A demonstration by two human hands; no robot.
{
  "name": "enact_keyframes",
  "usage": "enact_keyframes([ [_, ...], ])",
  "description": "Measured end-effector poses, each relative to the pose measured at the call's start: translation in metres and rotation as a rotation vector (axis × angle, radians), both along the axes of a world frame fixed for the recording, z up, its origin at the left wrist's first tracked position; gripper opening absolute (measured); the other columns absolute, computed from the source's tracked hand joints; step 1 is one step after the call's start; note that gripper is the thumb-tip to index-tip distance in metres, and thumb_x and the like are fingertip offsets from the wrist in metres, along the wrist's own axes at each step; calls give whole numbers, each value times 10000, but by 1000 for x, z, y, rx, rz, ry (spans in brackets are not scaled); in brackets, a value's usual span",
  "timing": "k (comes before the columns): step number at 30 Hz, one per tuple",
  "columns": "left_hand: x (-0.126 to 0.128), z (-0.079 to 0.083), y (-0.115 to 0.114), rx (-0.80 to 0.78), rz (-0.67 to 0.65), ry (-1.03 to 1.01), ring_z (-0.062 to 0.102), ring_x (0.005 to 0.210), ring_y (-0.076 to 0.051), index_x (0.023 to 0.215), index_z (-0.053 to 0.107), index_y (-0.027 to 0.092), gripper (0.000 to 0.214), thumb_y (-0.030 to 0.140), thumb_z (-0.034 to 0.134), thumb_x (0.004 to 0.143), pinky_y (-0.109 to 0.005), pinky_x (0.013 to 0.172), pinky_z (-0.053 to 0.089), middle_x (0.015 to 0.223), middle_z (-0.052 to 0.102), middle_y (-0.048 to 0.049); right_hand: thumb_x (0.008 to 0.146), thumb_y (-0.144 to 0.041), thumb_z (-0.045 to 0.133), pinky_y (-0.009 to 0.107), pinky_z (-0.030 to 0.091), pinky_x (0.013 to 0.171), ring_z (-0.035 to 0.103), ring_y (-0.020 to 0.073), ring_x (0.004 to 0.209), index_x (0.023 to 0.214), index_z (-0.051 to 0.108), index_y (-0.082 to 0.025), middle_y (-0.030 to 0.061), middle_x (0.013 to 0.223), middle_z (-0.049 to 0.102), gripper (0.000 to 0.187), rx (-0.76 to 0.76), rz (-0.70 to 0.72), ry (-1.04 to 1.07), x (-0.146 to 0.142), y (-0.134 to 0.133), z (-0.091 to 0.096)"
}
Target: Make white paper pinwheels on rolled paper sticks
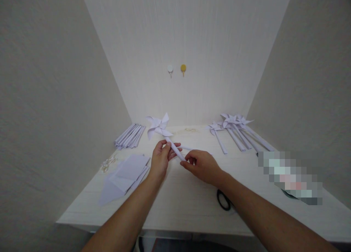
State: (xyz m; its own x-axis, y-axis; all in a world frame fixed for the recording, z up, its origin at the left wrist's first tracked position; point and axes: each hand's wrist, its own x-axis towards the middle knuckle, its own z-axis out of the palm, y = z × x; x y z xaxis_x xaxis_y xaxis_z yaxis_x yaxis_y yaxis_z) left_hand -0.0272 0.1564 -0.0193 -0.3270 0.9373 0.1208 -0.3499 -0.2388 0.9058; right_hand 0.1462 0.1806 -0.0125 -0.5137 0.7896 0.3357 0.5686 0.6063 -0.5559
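Note:
My left hand [161, 157] is closed around the rolled paper stick of a white paper pinwheel [158, 127], which rises up and to the left above the table. My right hand [201, 165] pinches the lower end of the same stick, fingers curled. A short white paper roll [185, 147] lies on the table just behind my hands.
Finished white pinwheels [236, 131] lie at the back right. A bundle of rolled paper sticks [130, 135] sits at the back left, flat paper sheets [124, 175] and small pins [108, 163] at the left. A black scissors handle [223, 200] lies under my right forearm. Two hooks [177, 69] hang on the back wall.

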Motion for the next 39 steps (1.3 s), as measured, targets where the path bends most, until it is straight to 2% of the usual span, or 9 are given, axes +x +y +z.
enact_keyframes([
  [4, -1, -4, 2, 22, 17, 66, 766, 782, -216, 987, 528, 204, 384, 467, 753, 820, -358, 757, 597, 904, 801, -85, 878, -352, 733, 273, 352, 613, 571, 150, 642, 798, 745, -185, 23, 750, 708, 185, 16, -13, -9, 1, 1, 0],
  [7, -2, -5, 2, 32, 66, 196, 736, 781, -201, 1014, 567, 199, 384, 484, 726, 811, -330, 702, 586, 876, 772, -53, 889, -347, 723, 270, 366, 620, 582, 153, 657, 813, 745, -182, 29, 764, 708, 183, -3, 11, 20, 2, 3, -1],
  [13, 1, -2, -1, 65, 94, 289, 661, 669, -161, 924, 595, 203, 346, 464, 749, 758, -264, 615, 507, 700, 674, 21, 897, -358, 703, 259, 374, 602, 552, 139, 620, 799, 723, -180, 10, 712, 671, 204, -31, 31, 134, 5, 12, -9],
  [23, 0, -8, 2, 97, 129, 367, 585, 602, -147, 911, 613, 204, 269, 421, 706, 781, -257, 579, 440, 678, 625, 26, 906, -389, 639, 272, 367, 602, 557, 159, 633, 778, 700, -182, 23, 698, 673, 251, -55, -260, 192, 37, 54, -16],
  [28, 1, -15, 4, 88, 176, 447, 566, 649, -153, 876, 656, 211, 185, 301, 752, 746, -263, 644, 440, 698, 605, 31, 895, -401, 632, 269, 363, 597, 556, 158, 629, 763, 696, -179, 19, 686, 668, 267, -74, -313, 191, 39, 59, -24],
  [31, 0, -18, 3, 70, 195, 499, 557, 676, -165, 861, 688, 220, 171, 246, 781, 720, -266, 646, 414, 722, 624, 23, 889, -401, 634, 268, 360, 595, 557, 156, 628, 755, 693, -176, 17, 675, 659, 269, -84, -300, 200, 37, 57, -25],
  [34, -1, -18, 3, 62, 206, 525, 565, 750, -192, 830, 729, 225, 166, 232, 816, 689, -287, 723, 427, 734, 644, 5, 894, -412, 631, 268, 375, 607, 564, 155, 645, 792, 701, -170, 22, 705, 672, 272, -90, -232, 219, 34, 50, -18],
  [37, -1, -13, 3, 70, 174, 491, 612, 874, -226, 856, 771, 215, 167, 332, 798, 740, -322, 834, 458, 840, 711, -41, 909, -436, 627, 260, 405, 619, 575, 148, 663, 848, 718, -168, 19, 743, 689, 289, -112, -81, 229, 26, 38, -10],
  [39, 0, -9, 3, 73, 133, 436, 646, 920, -241, 889, 779, 199, 252, 432, 736, 804, -340, 864, 478, 900, 746, -68, 905, -430, 643, 251, 406, 602, 564, 139, 643, 847, 729, -174, 4, 719, 677, 277, -144, 34, 209, 19, 28, -8],
])
